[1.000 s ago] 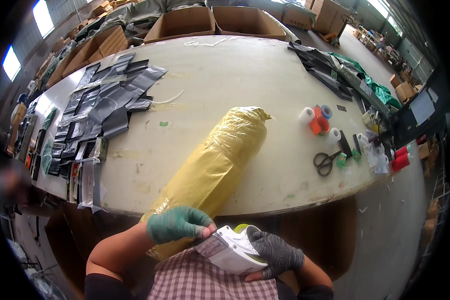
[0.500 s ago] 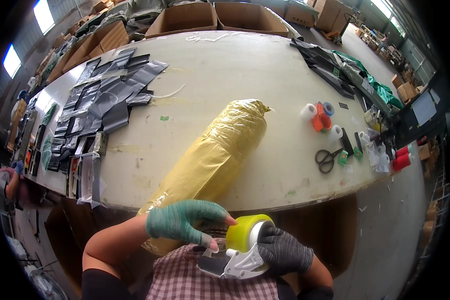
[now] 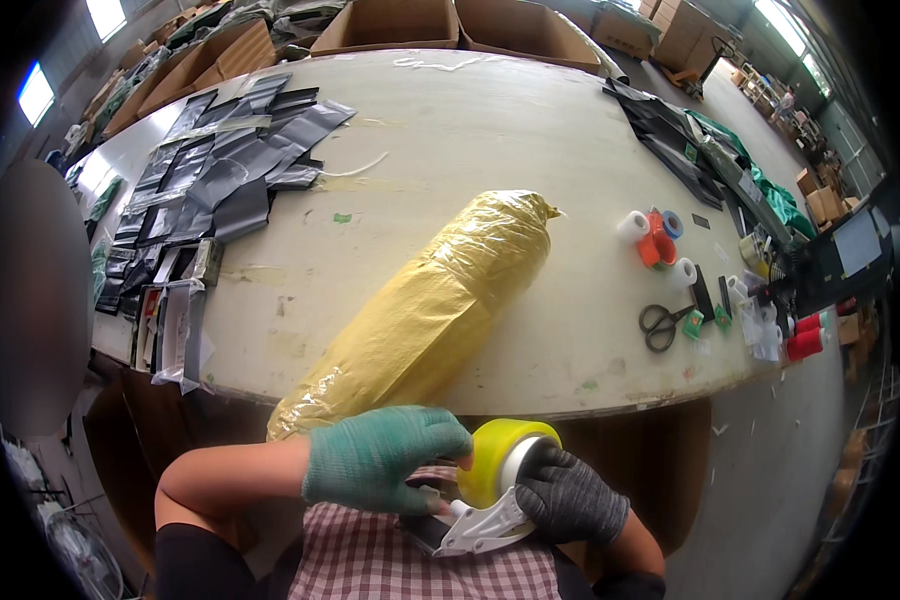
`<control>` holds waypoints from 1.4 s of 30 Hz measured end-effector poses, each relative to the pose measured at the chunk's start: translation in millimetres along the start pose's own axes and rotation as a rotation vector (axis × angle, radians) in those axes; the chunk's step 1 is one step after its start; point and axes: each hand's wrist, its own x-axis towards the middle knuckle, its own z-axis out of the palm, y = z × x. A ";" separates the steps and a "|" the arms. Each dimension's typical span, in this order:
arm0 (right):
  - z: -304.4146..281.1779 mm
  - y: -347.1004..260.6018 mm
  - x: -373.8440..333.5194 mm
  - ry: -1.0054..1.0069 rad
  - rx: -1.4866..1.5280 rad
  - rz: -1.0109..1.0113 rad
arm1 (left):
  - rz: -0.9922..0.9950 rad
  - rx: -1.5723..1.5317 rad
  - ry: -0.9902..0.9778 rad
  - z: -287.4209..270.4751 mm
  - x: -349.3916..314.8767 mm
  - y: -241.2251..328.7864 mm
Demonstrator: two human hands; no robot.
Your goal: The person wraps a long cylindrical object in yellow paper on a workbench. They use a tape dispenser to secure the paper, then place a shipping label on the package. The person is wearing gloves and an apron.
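Observation:
My right hand (image 3: 573, 497), in a dark grey glove, grips a white hand-held tape dispenser (image 3: 488, 527) with a fat roll of yellowish tape (image 3: 497, 460) on it. My left hand (image 3: 388, 460) wears a green fingerless glove and reaches across to the dispenser. Its thumb is at the dispenser's front end and a bent finger lies close against the roll, with a gap between the two. Whether it touches the loose tape end is too small to tell. A long yellow wrapped bundle (image 3: 425, 310), shiny with clear tape at its far end, lies slantwise on the table, its near end over the edge.
Grey and black plastic bags (image 3: 220, 170) cover the left of the white table (image 3: 390, 130), beside a box of small items (image 3: 175, 330). At right are scissors (image 3: 660, 326), an orange tape dispenser (image 3: 657, 242) and several rolls. Cardboard boxes (image 3: 385, 25) stand beyond; a blurred grey shape (image 3: 30, 300) fills the left edge.
The view has shifted slightly. My left thumb and finger have come a little nearer each other at the dispenser. My right hand keeps its hold, and the blurred grey shape has appeared at left.

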 end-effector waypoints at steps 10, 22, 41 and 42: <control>1.2 6.2 7.9 -0.025 0.132 -0.053 | -0.127 -0.723 -0.284 -16.9 14.9 -51.2; -0.7 9.9 26.4 -0.058 0.449 0.041 | -0.400 -0.743 0.287 13.4 15.3 -52.4; -0.9 14.2 18.9 0.357 1.632 0.763 | -0.330 0.396 0.672 -59.9 6.0 -155.4; 0.4 17.8 20.3 0.316 1.600 0.756 | -0.357 0.509 0.527 -37.0 11.6 -158.4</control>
